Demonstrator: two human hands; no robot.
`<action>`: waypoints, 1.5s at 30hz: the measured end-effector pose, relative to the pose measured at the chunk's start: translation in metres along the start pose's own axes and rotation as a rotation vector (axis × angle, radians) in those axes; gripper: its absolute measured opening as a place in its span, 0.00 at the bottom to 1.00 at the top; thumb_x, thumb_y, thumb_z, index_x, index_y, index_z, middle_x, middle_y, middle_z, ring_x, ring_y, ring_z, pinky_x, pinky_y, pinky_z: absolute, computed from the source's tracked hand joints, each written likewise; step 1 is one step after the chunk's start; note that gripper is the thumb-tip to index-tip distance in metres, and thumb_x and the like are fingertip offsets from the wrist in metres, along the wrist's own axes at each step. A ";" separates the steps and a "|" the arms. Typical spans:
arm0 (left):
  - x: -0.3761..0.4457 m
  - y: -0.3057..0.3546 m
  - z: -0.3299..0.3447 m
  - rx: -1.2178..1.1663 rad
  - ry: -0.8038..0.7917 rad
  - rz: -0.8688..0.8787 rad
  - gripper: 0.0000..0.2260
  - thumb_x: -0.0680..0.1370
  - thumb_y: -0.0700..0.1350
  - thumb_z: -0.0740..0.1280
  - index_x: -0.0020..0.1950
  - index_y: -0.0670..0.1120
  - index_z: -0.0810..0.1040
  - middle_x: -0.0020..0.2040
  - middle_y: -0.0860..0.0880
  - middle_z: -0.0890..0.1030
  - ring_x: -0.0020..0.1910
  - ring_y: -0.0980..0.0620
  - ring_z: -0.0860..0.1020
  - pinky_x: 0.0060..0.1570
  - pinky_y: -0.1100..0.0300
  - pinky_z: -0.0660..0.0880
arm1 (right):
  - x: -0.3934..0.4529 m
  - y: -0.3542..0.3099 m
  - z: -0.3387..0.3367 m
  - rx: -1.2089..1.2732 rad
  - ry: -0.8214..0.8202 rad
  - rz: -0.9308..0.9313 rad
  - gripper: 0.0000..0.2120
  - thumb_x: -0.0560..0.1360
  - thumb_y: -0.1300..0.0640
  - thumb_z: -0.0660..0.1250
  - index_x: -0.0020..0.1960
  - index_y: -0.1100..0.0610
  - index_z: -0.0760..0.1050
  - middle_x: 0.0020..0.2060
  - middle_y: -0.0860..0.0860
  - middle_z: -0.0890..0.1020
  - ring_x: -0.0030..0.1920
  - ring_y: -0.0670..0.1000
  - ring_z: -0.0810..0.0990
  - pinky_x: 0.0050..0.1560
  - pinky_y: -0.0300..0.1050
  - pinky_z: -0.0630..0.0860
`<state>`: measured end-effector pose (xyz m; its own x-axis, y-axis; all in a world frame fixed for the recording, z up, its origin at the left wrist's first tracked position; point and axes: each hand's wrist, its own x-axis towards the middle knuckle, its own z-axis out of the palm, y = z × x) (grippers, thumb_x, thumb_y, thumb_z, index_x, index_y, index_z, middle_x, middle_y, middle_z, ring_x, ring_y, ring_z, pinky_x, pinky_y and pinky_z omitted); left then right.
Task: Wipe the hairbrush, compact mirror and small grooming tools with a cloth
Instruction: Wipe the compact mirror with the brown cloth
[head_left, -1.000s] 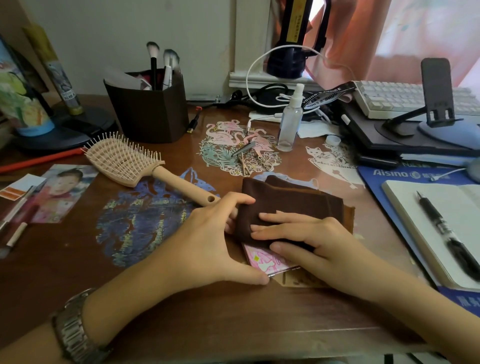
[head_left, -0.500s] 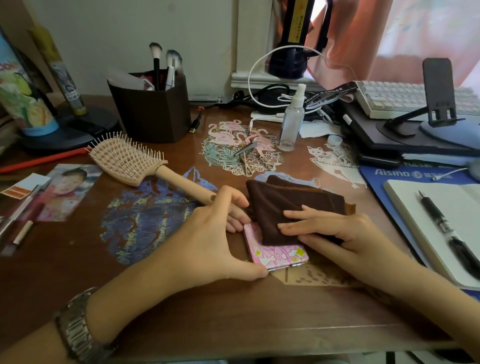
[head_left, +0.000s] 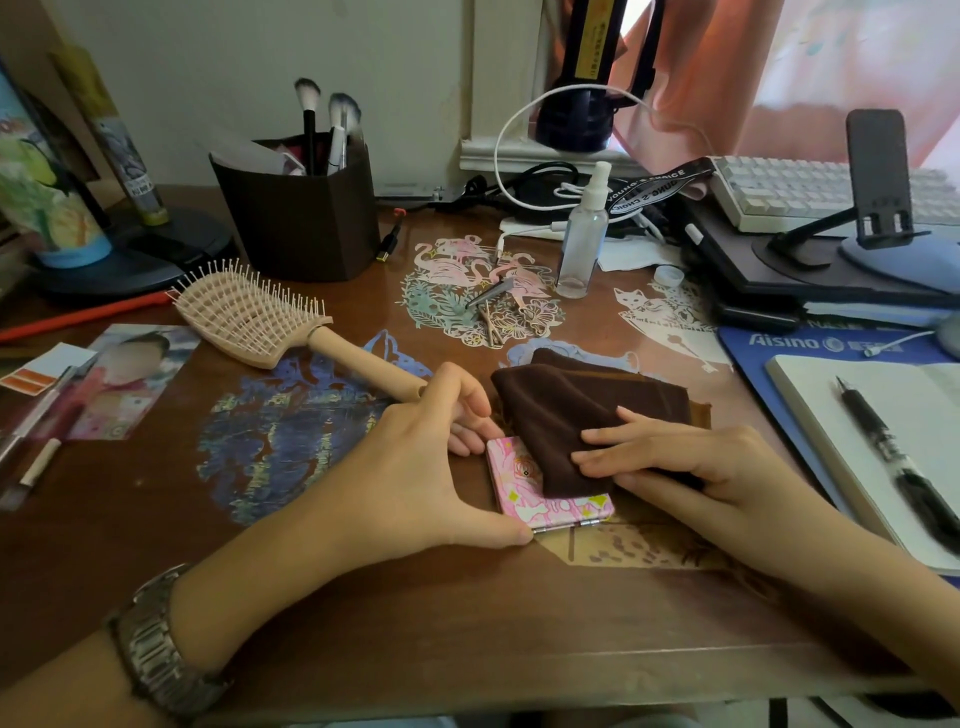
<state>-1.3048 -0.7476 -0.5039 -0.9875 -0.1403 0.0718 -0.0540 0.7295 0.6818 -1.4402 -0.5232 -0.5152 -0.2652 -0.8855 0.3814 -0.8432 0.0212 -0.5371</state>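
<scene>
Compact mirror (head_left: 540, 493), pink and closed, lies flat on the table (head_left: 363, 613) near its front edge, hinge toward the person. The left hand (head_left: 410, 467) brackets it, thumb at the hinge corner and fingers against the far left corner, apparently to keep it from sliding under the rubbing. The right hand (head_left: 675, 462) presses the folded brown cloth (head_left: 576, 410) onto the lid with straight fingers, thumb tucked beneath the fold. Hairbrush (head_left: 260, 317) rests bristles up just behind the left hand, and the small grooming tools (head_left: 493, 306) lie farther back by a spray bottle (head_left: 582, 239), probably waiting their turn. A dark holder (head_left: 301, 223) at the back stands makeup brushes (head_left: 327, 124) upright.
</scene>
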 end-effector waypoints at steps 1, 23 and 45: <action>0.000 0.000 0.000 -0.001 -0.003 -0.001 0.34 0.56 0.61 0.79 0.51 0.59 0.61 0.53 0.61 0.76 0.52 0.65 0.75 0.54 0.61 0.76 | -0.001 0.000 0.000 0.013 -0.006 0.003 0.12 0.77 0.57 0.63 0.56 0.56 0.81 0.55 0.43 0.83 0.63 0.44 0.77 0.70 0.44 0.66; -0.003 0.001 0.001 0.030 0.016 0.027 0.34 0.56 0.61 0.79 0.53 0.58 0.62 0.52 0.62 0.74 0.52 0.68 0.74 0.52 0.71 0.73 | 0.002 -0.021 0.018 0.028 -0.020 0.004 0.11 0.76 0.58 0.65 0.57 0.53 0.81 0.55 0.41 0.83 0.64 0.41 0.76 0.69 0.40 0.67; -0.006 0.000 0.001 0.003 0.021 0.007 0.32 0.58 0.60 0.79 0.50 0.55 0.62 0.54 0.58 0.73 0.54 0.63 0.75 0.53 0.57 0.77 | 0.010 -0.028 0.029 -0.058 -0.060 -0.031 0.13 0.78 0.57 0.64 0.61 0.51 0.79 0.59 0.40 0.80 0.67 0.39 0.71 0.72 0.42 0.63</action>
<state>-1.2990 -0.7455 -0.5051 -0.9845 -0.1496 0.0920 -0.0478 0.7325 0.6791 -1.4058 -0.5460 -0.5188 -0.2111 -0.9124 0.3507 -0.8769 0.0183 -0.4804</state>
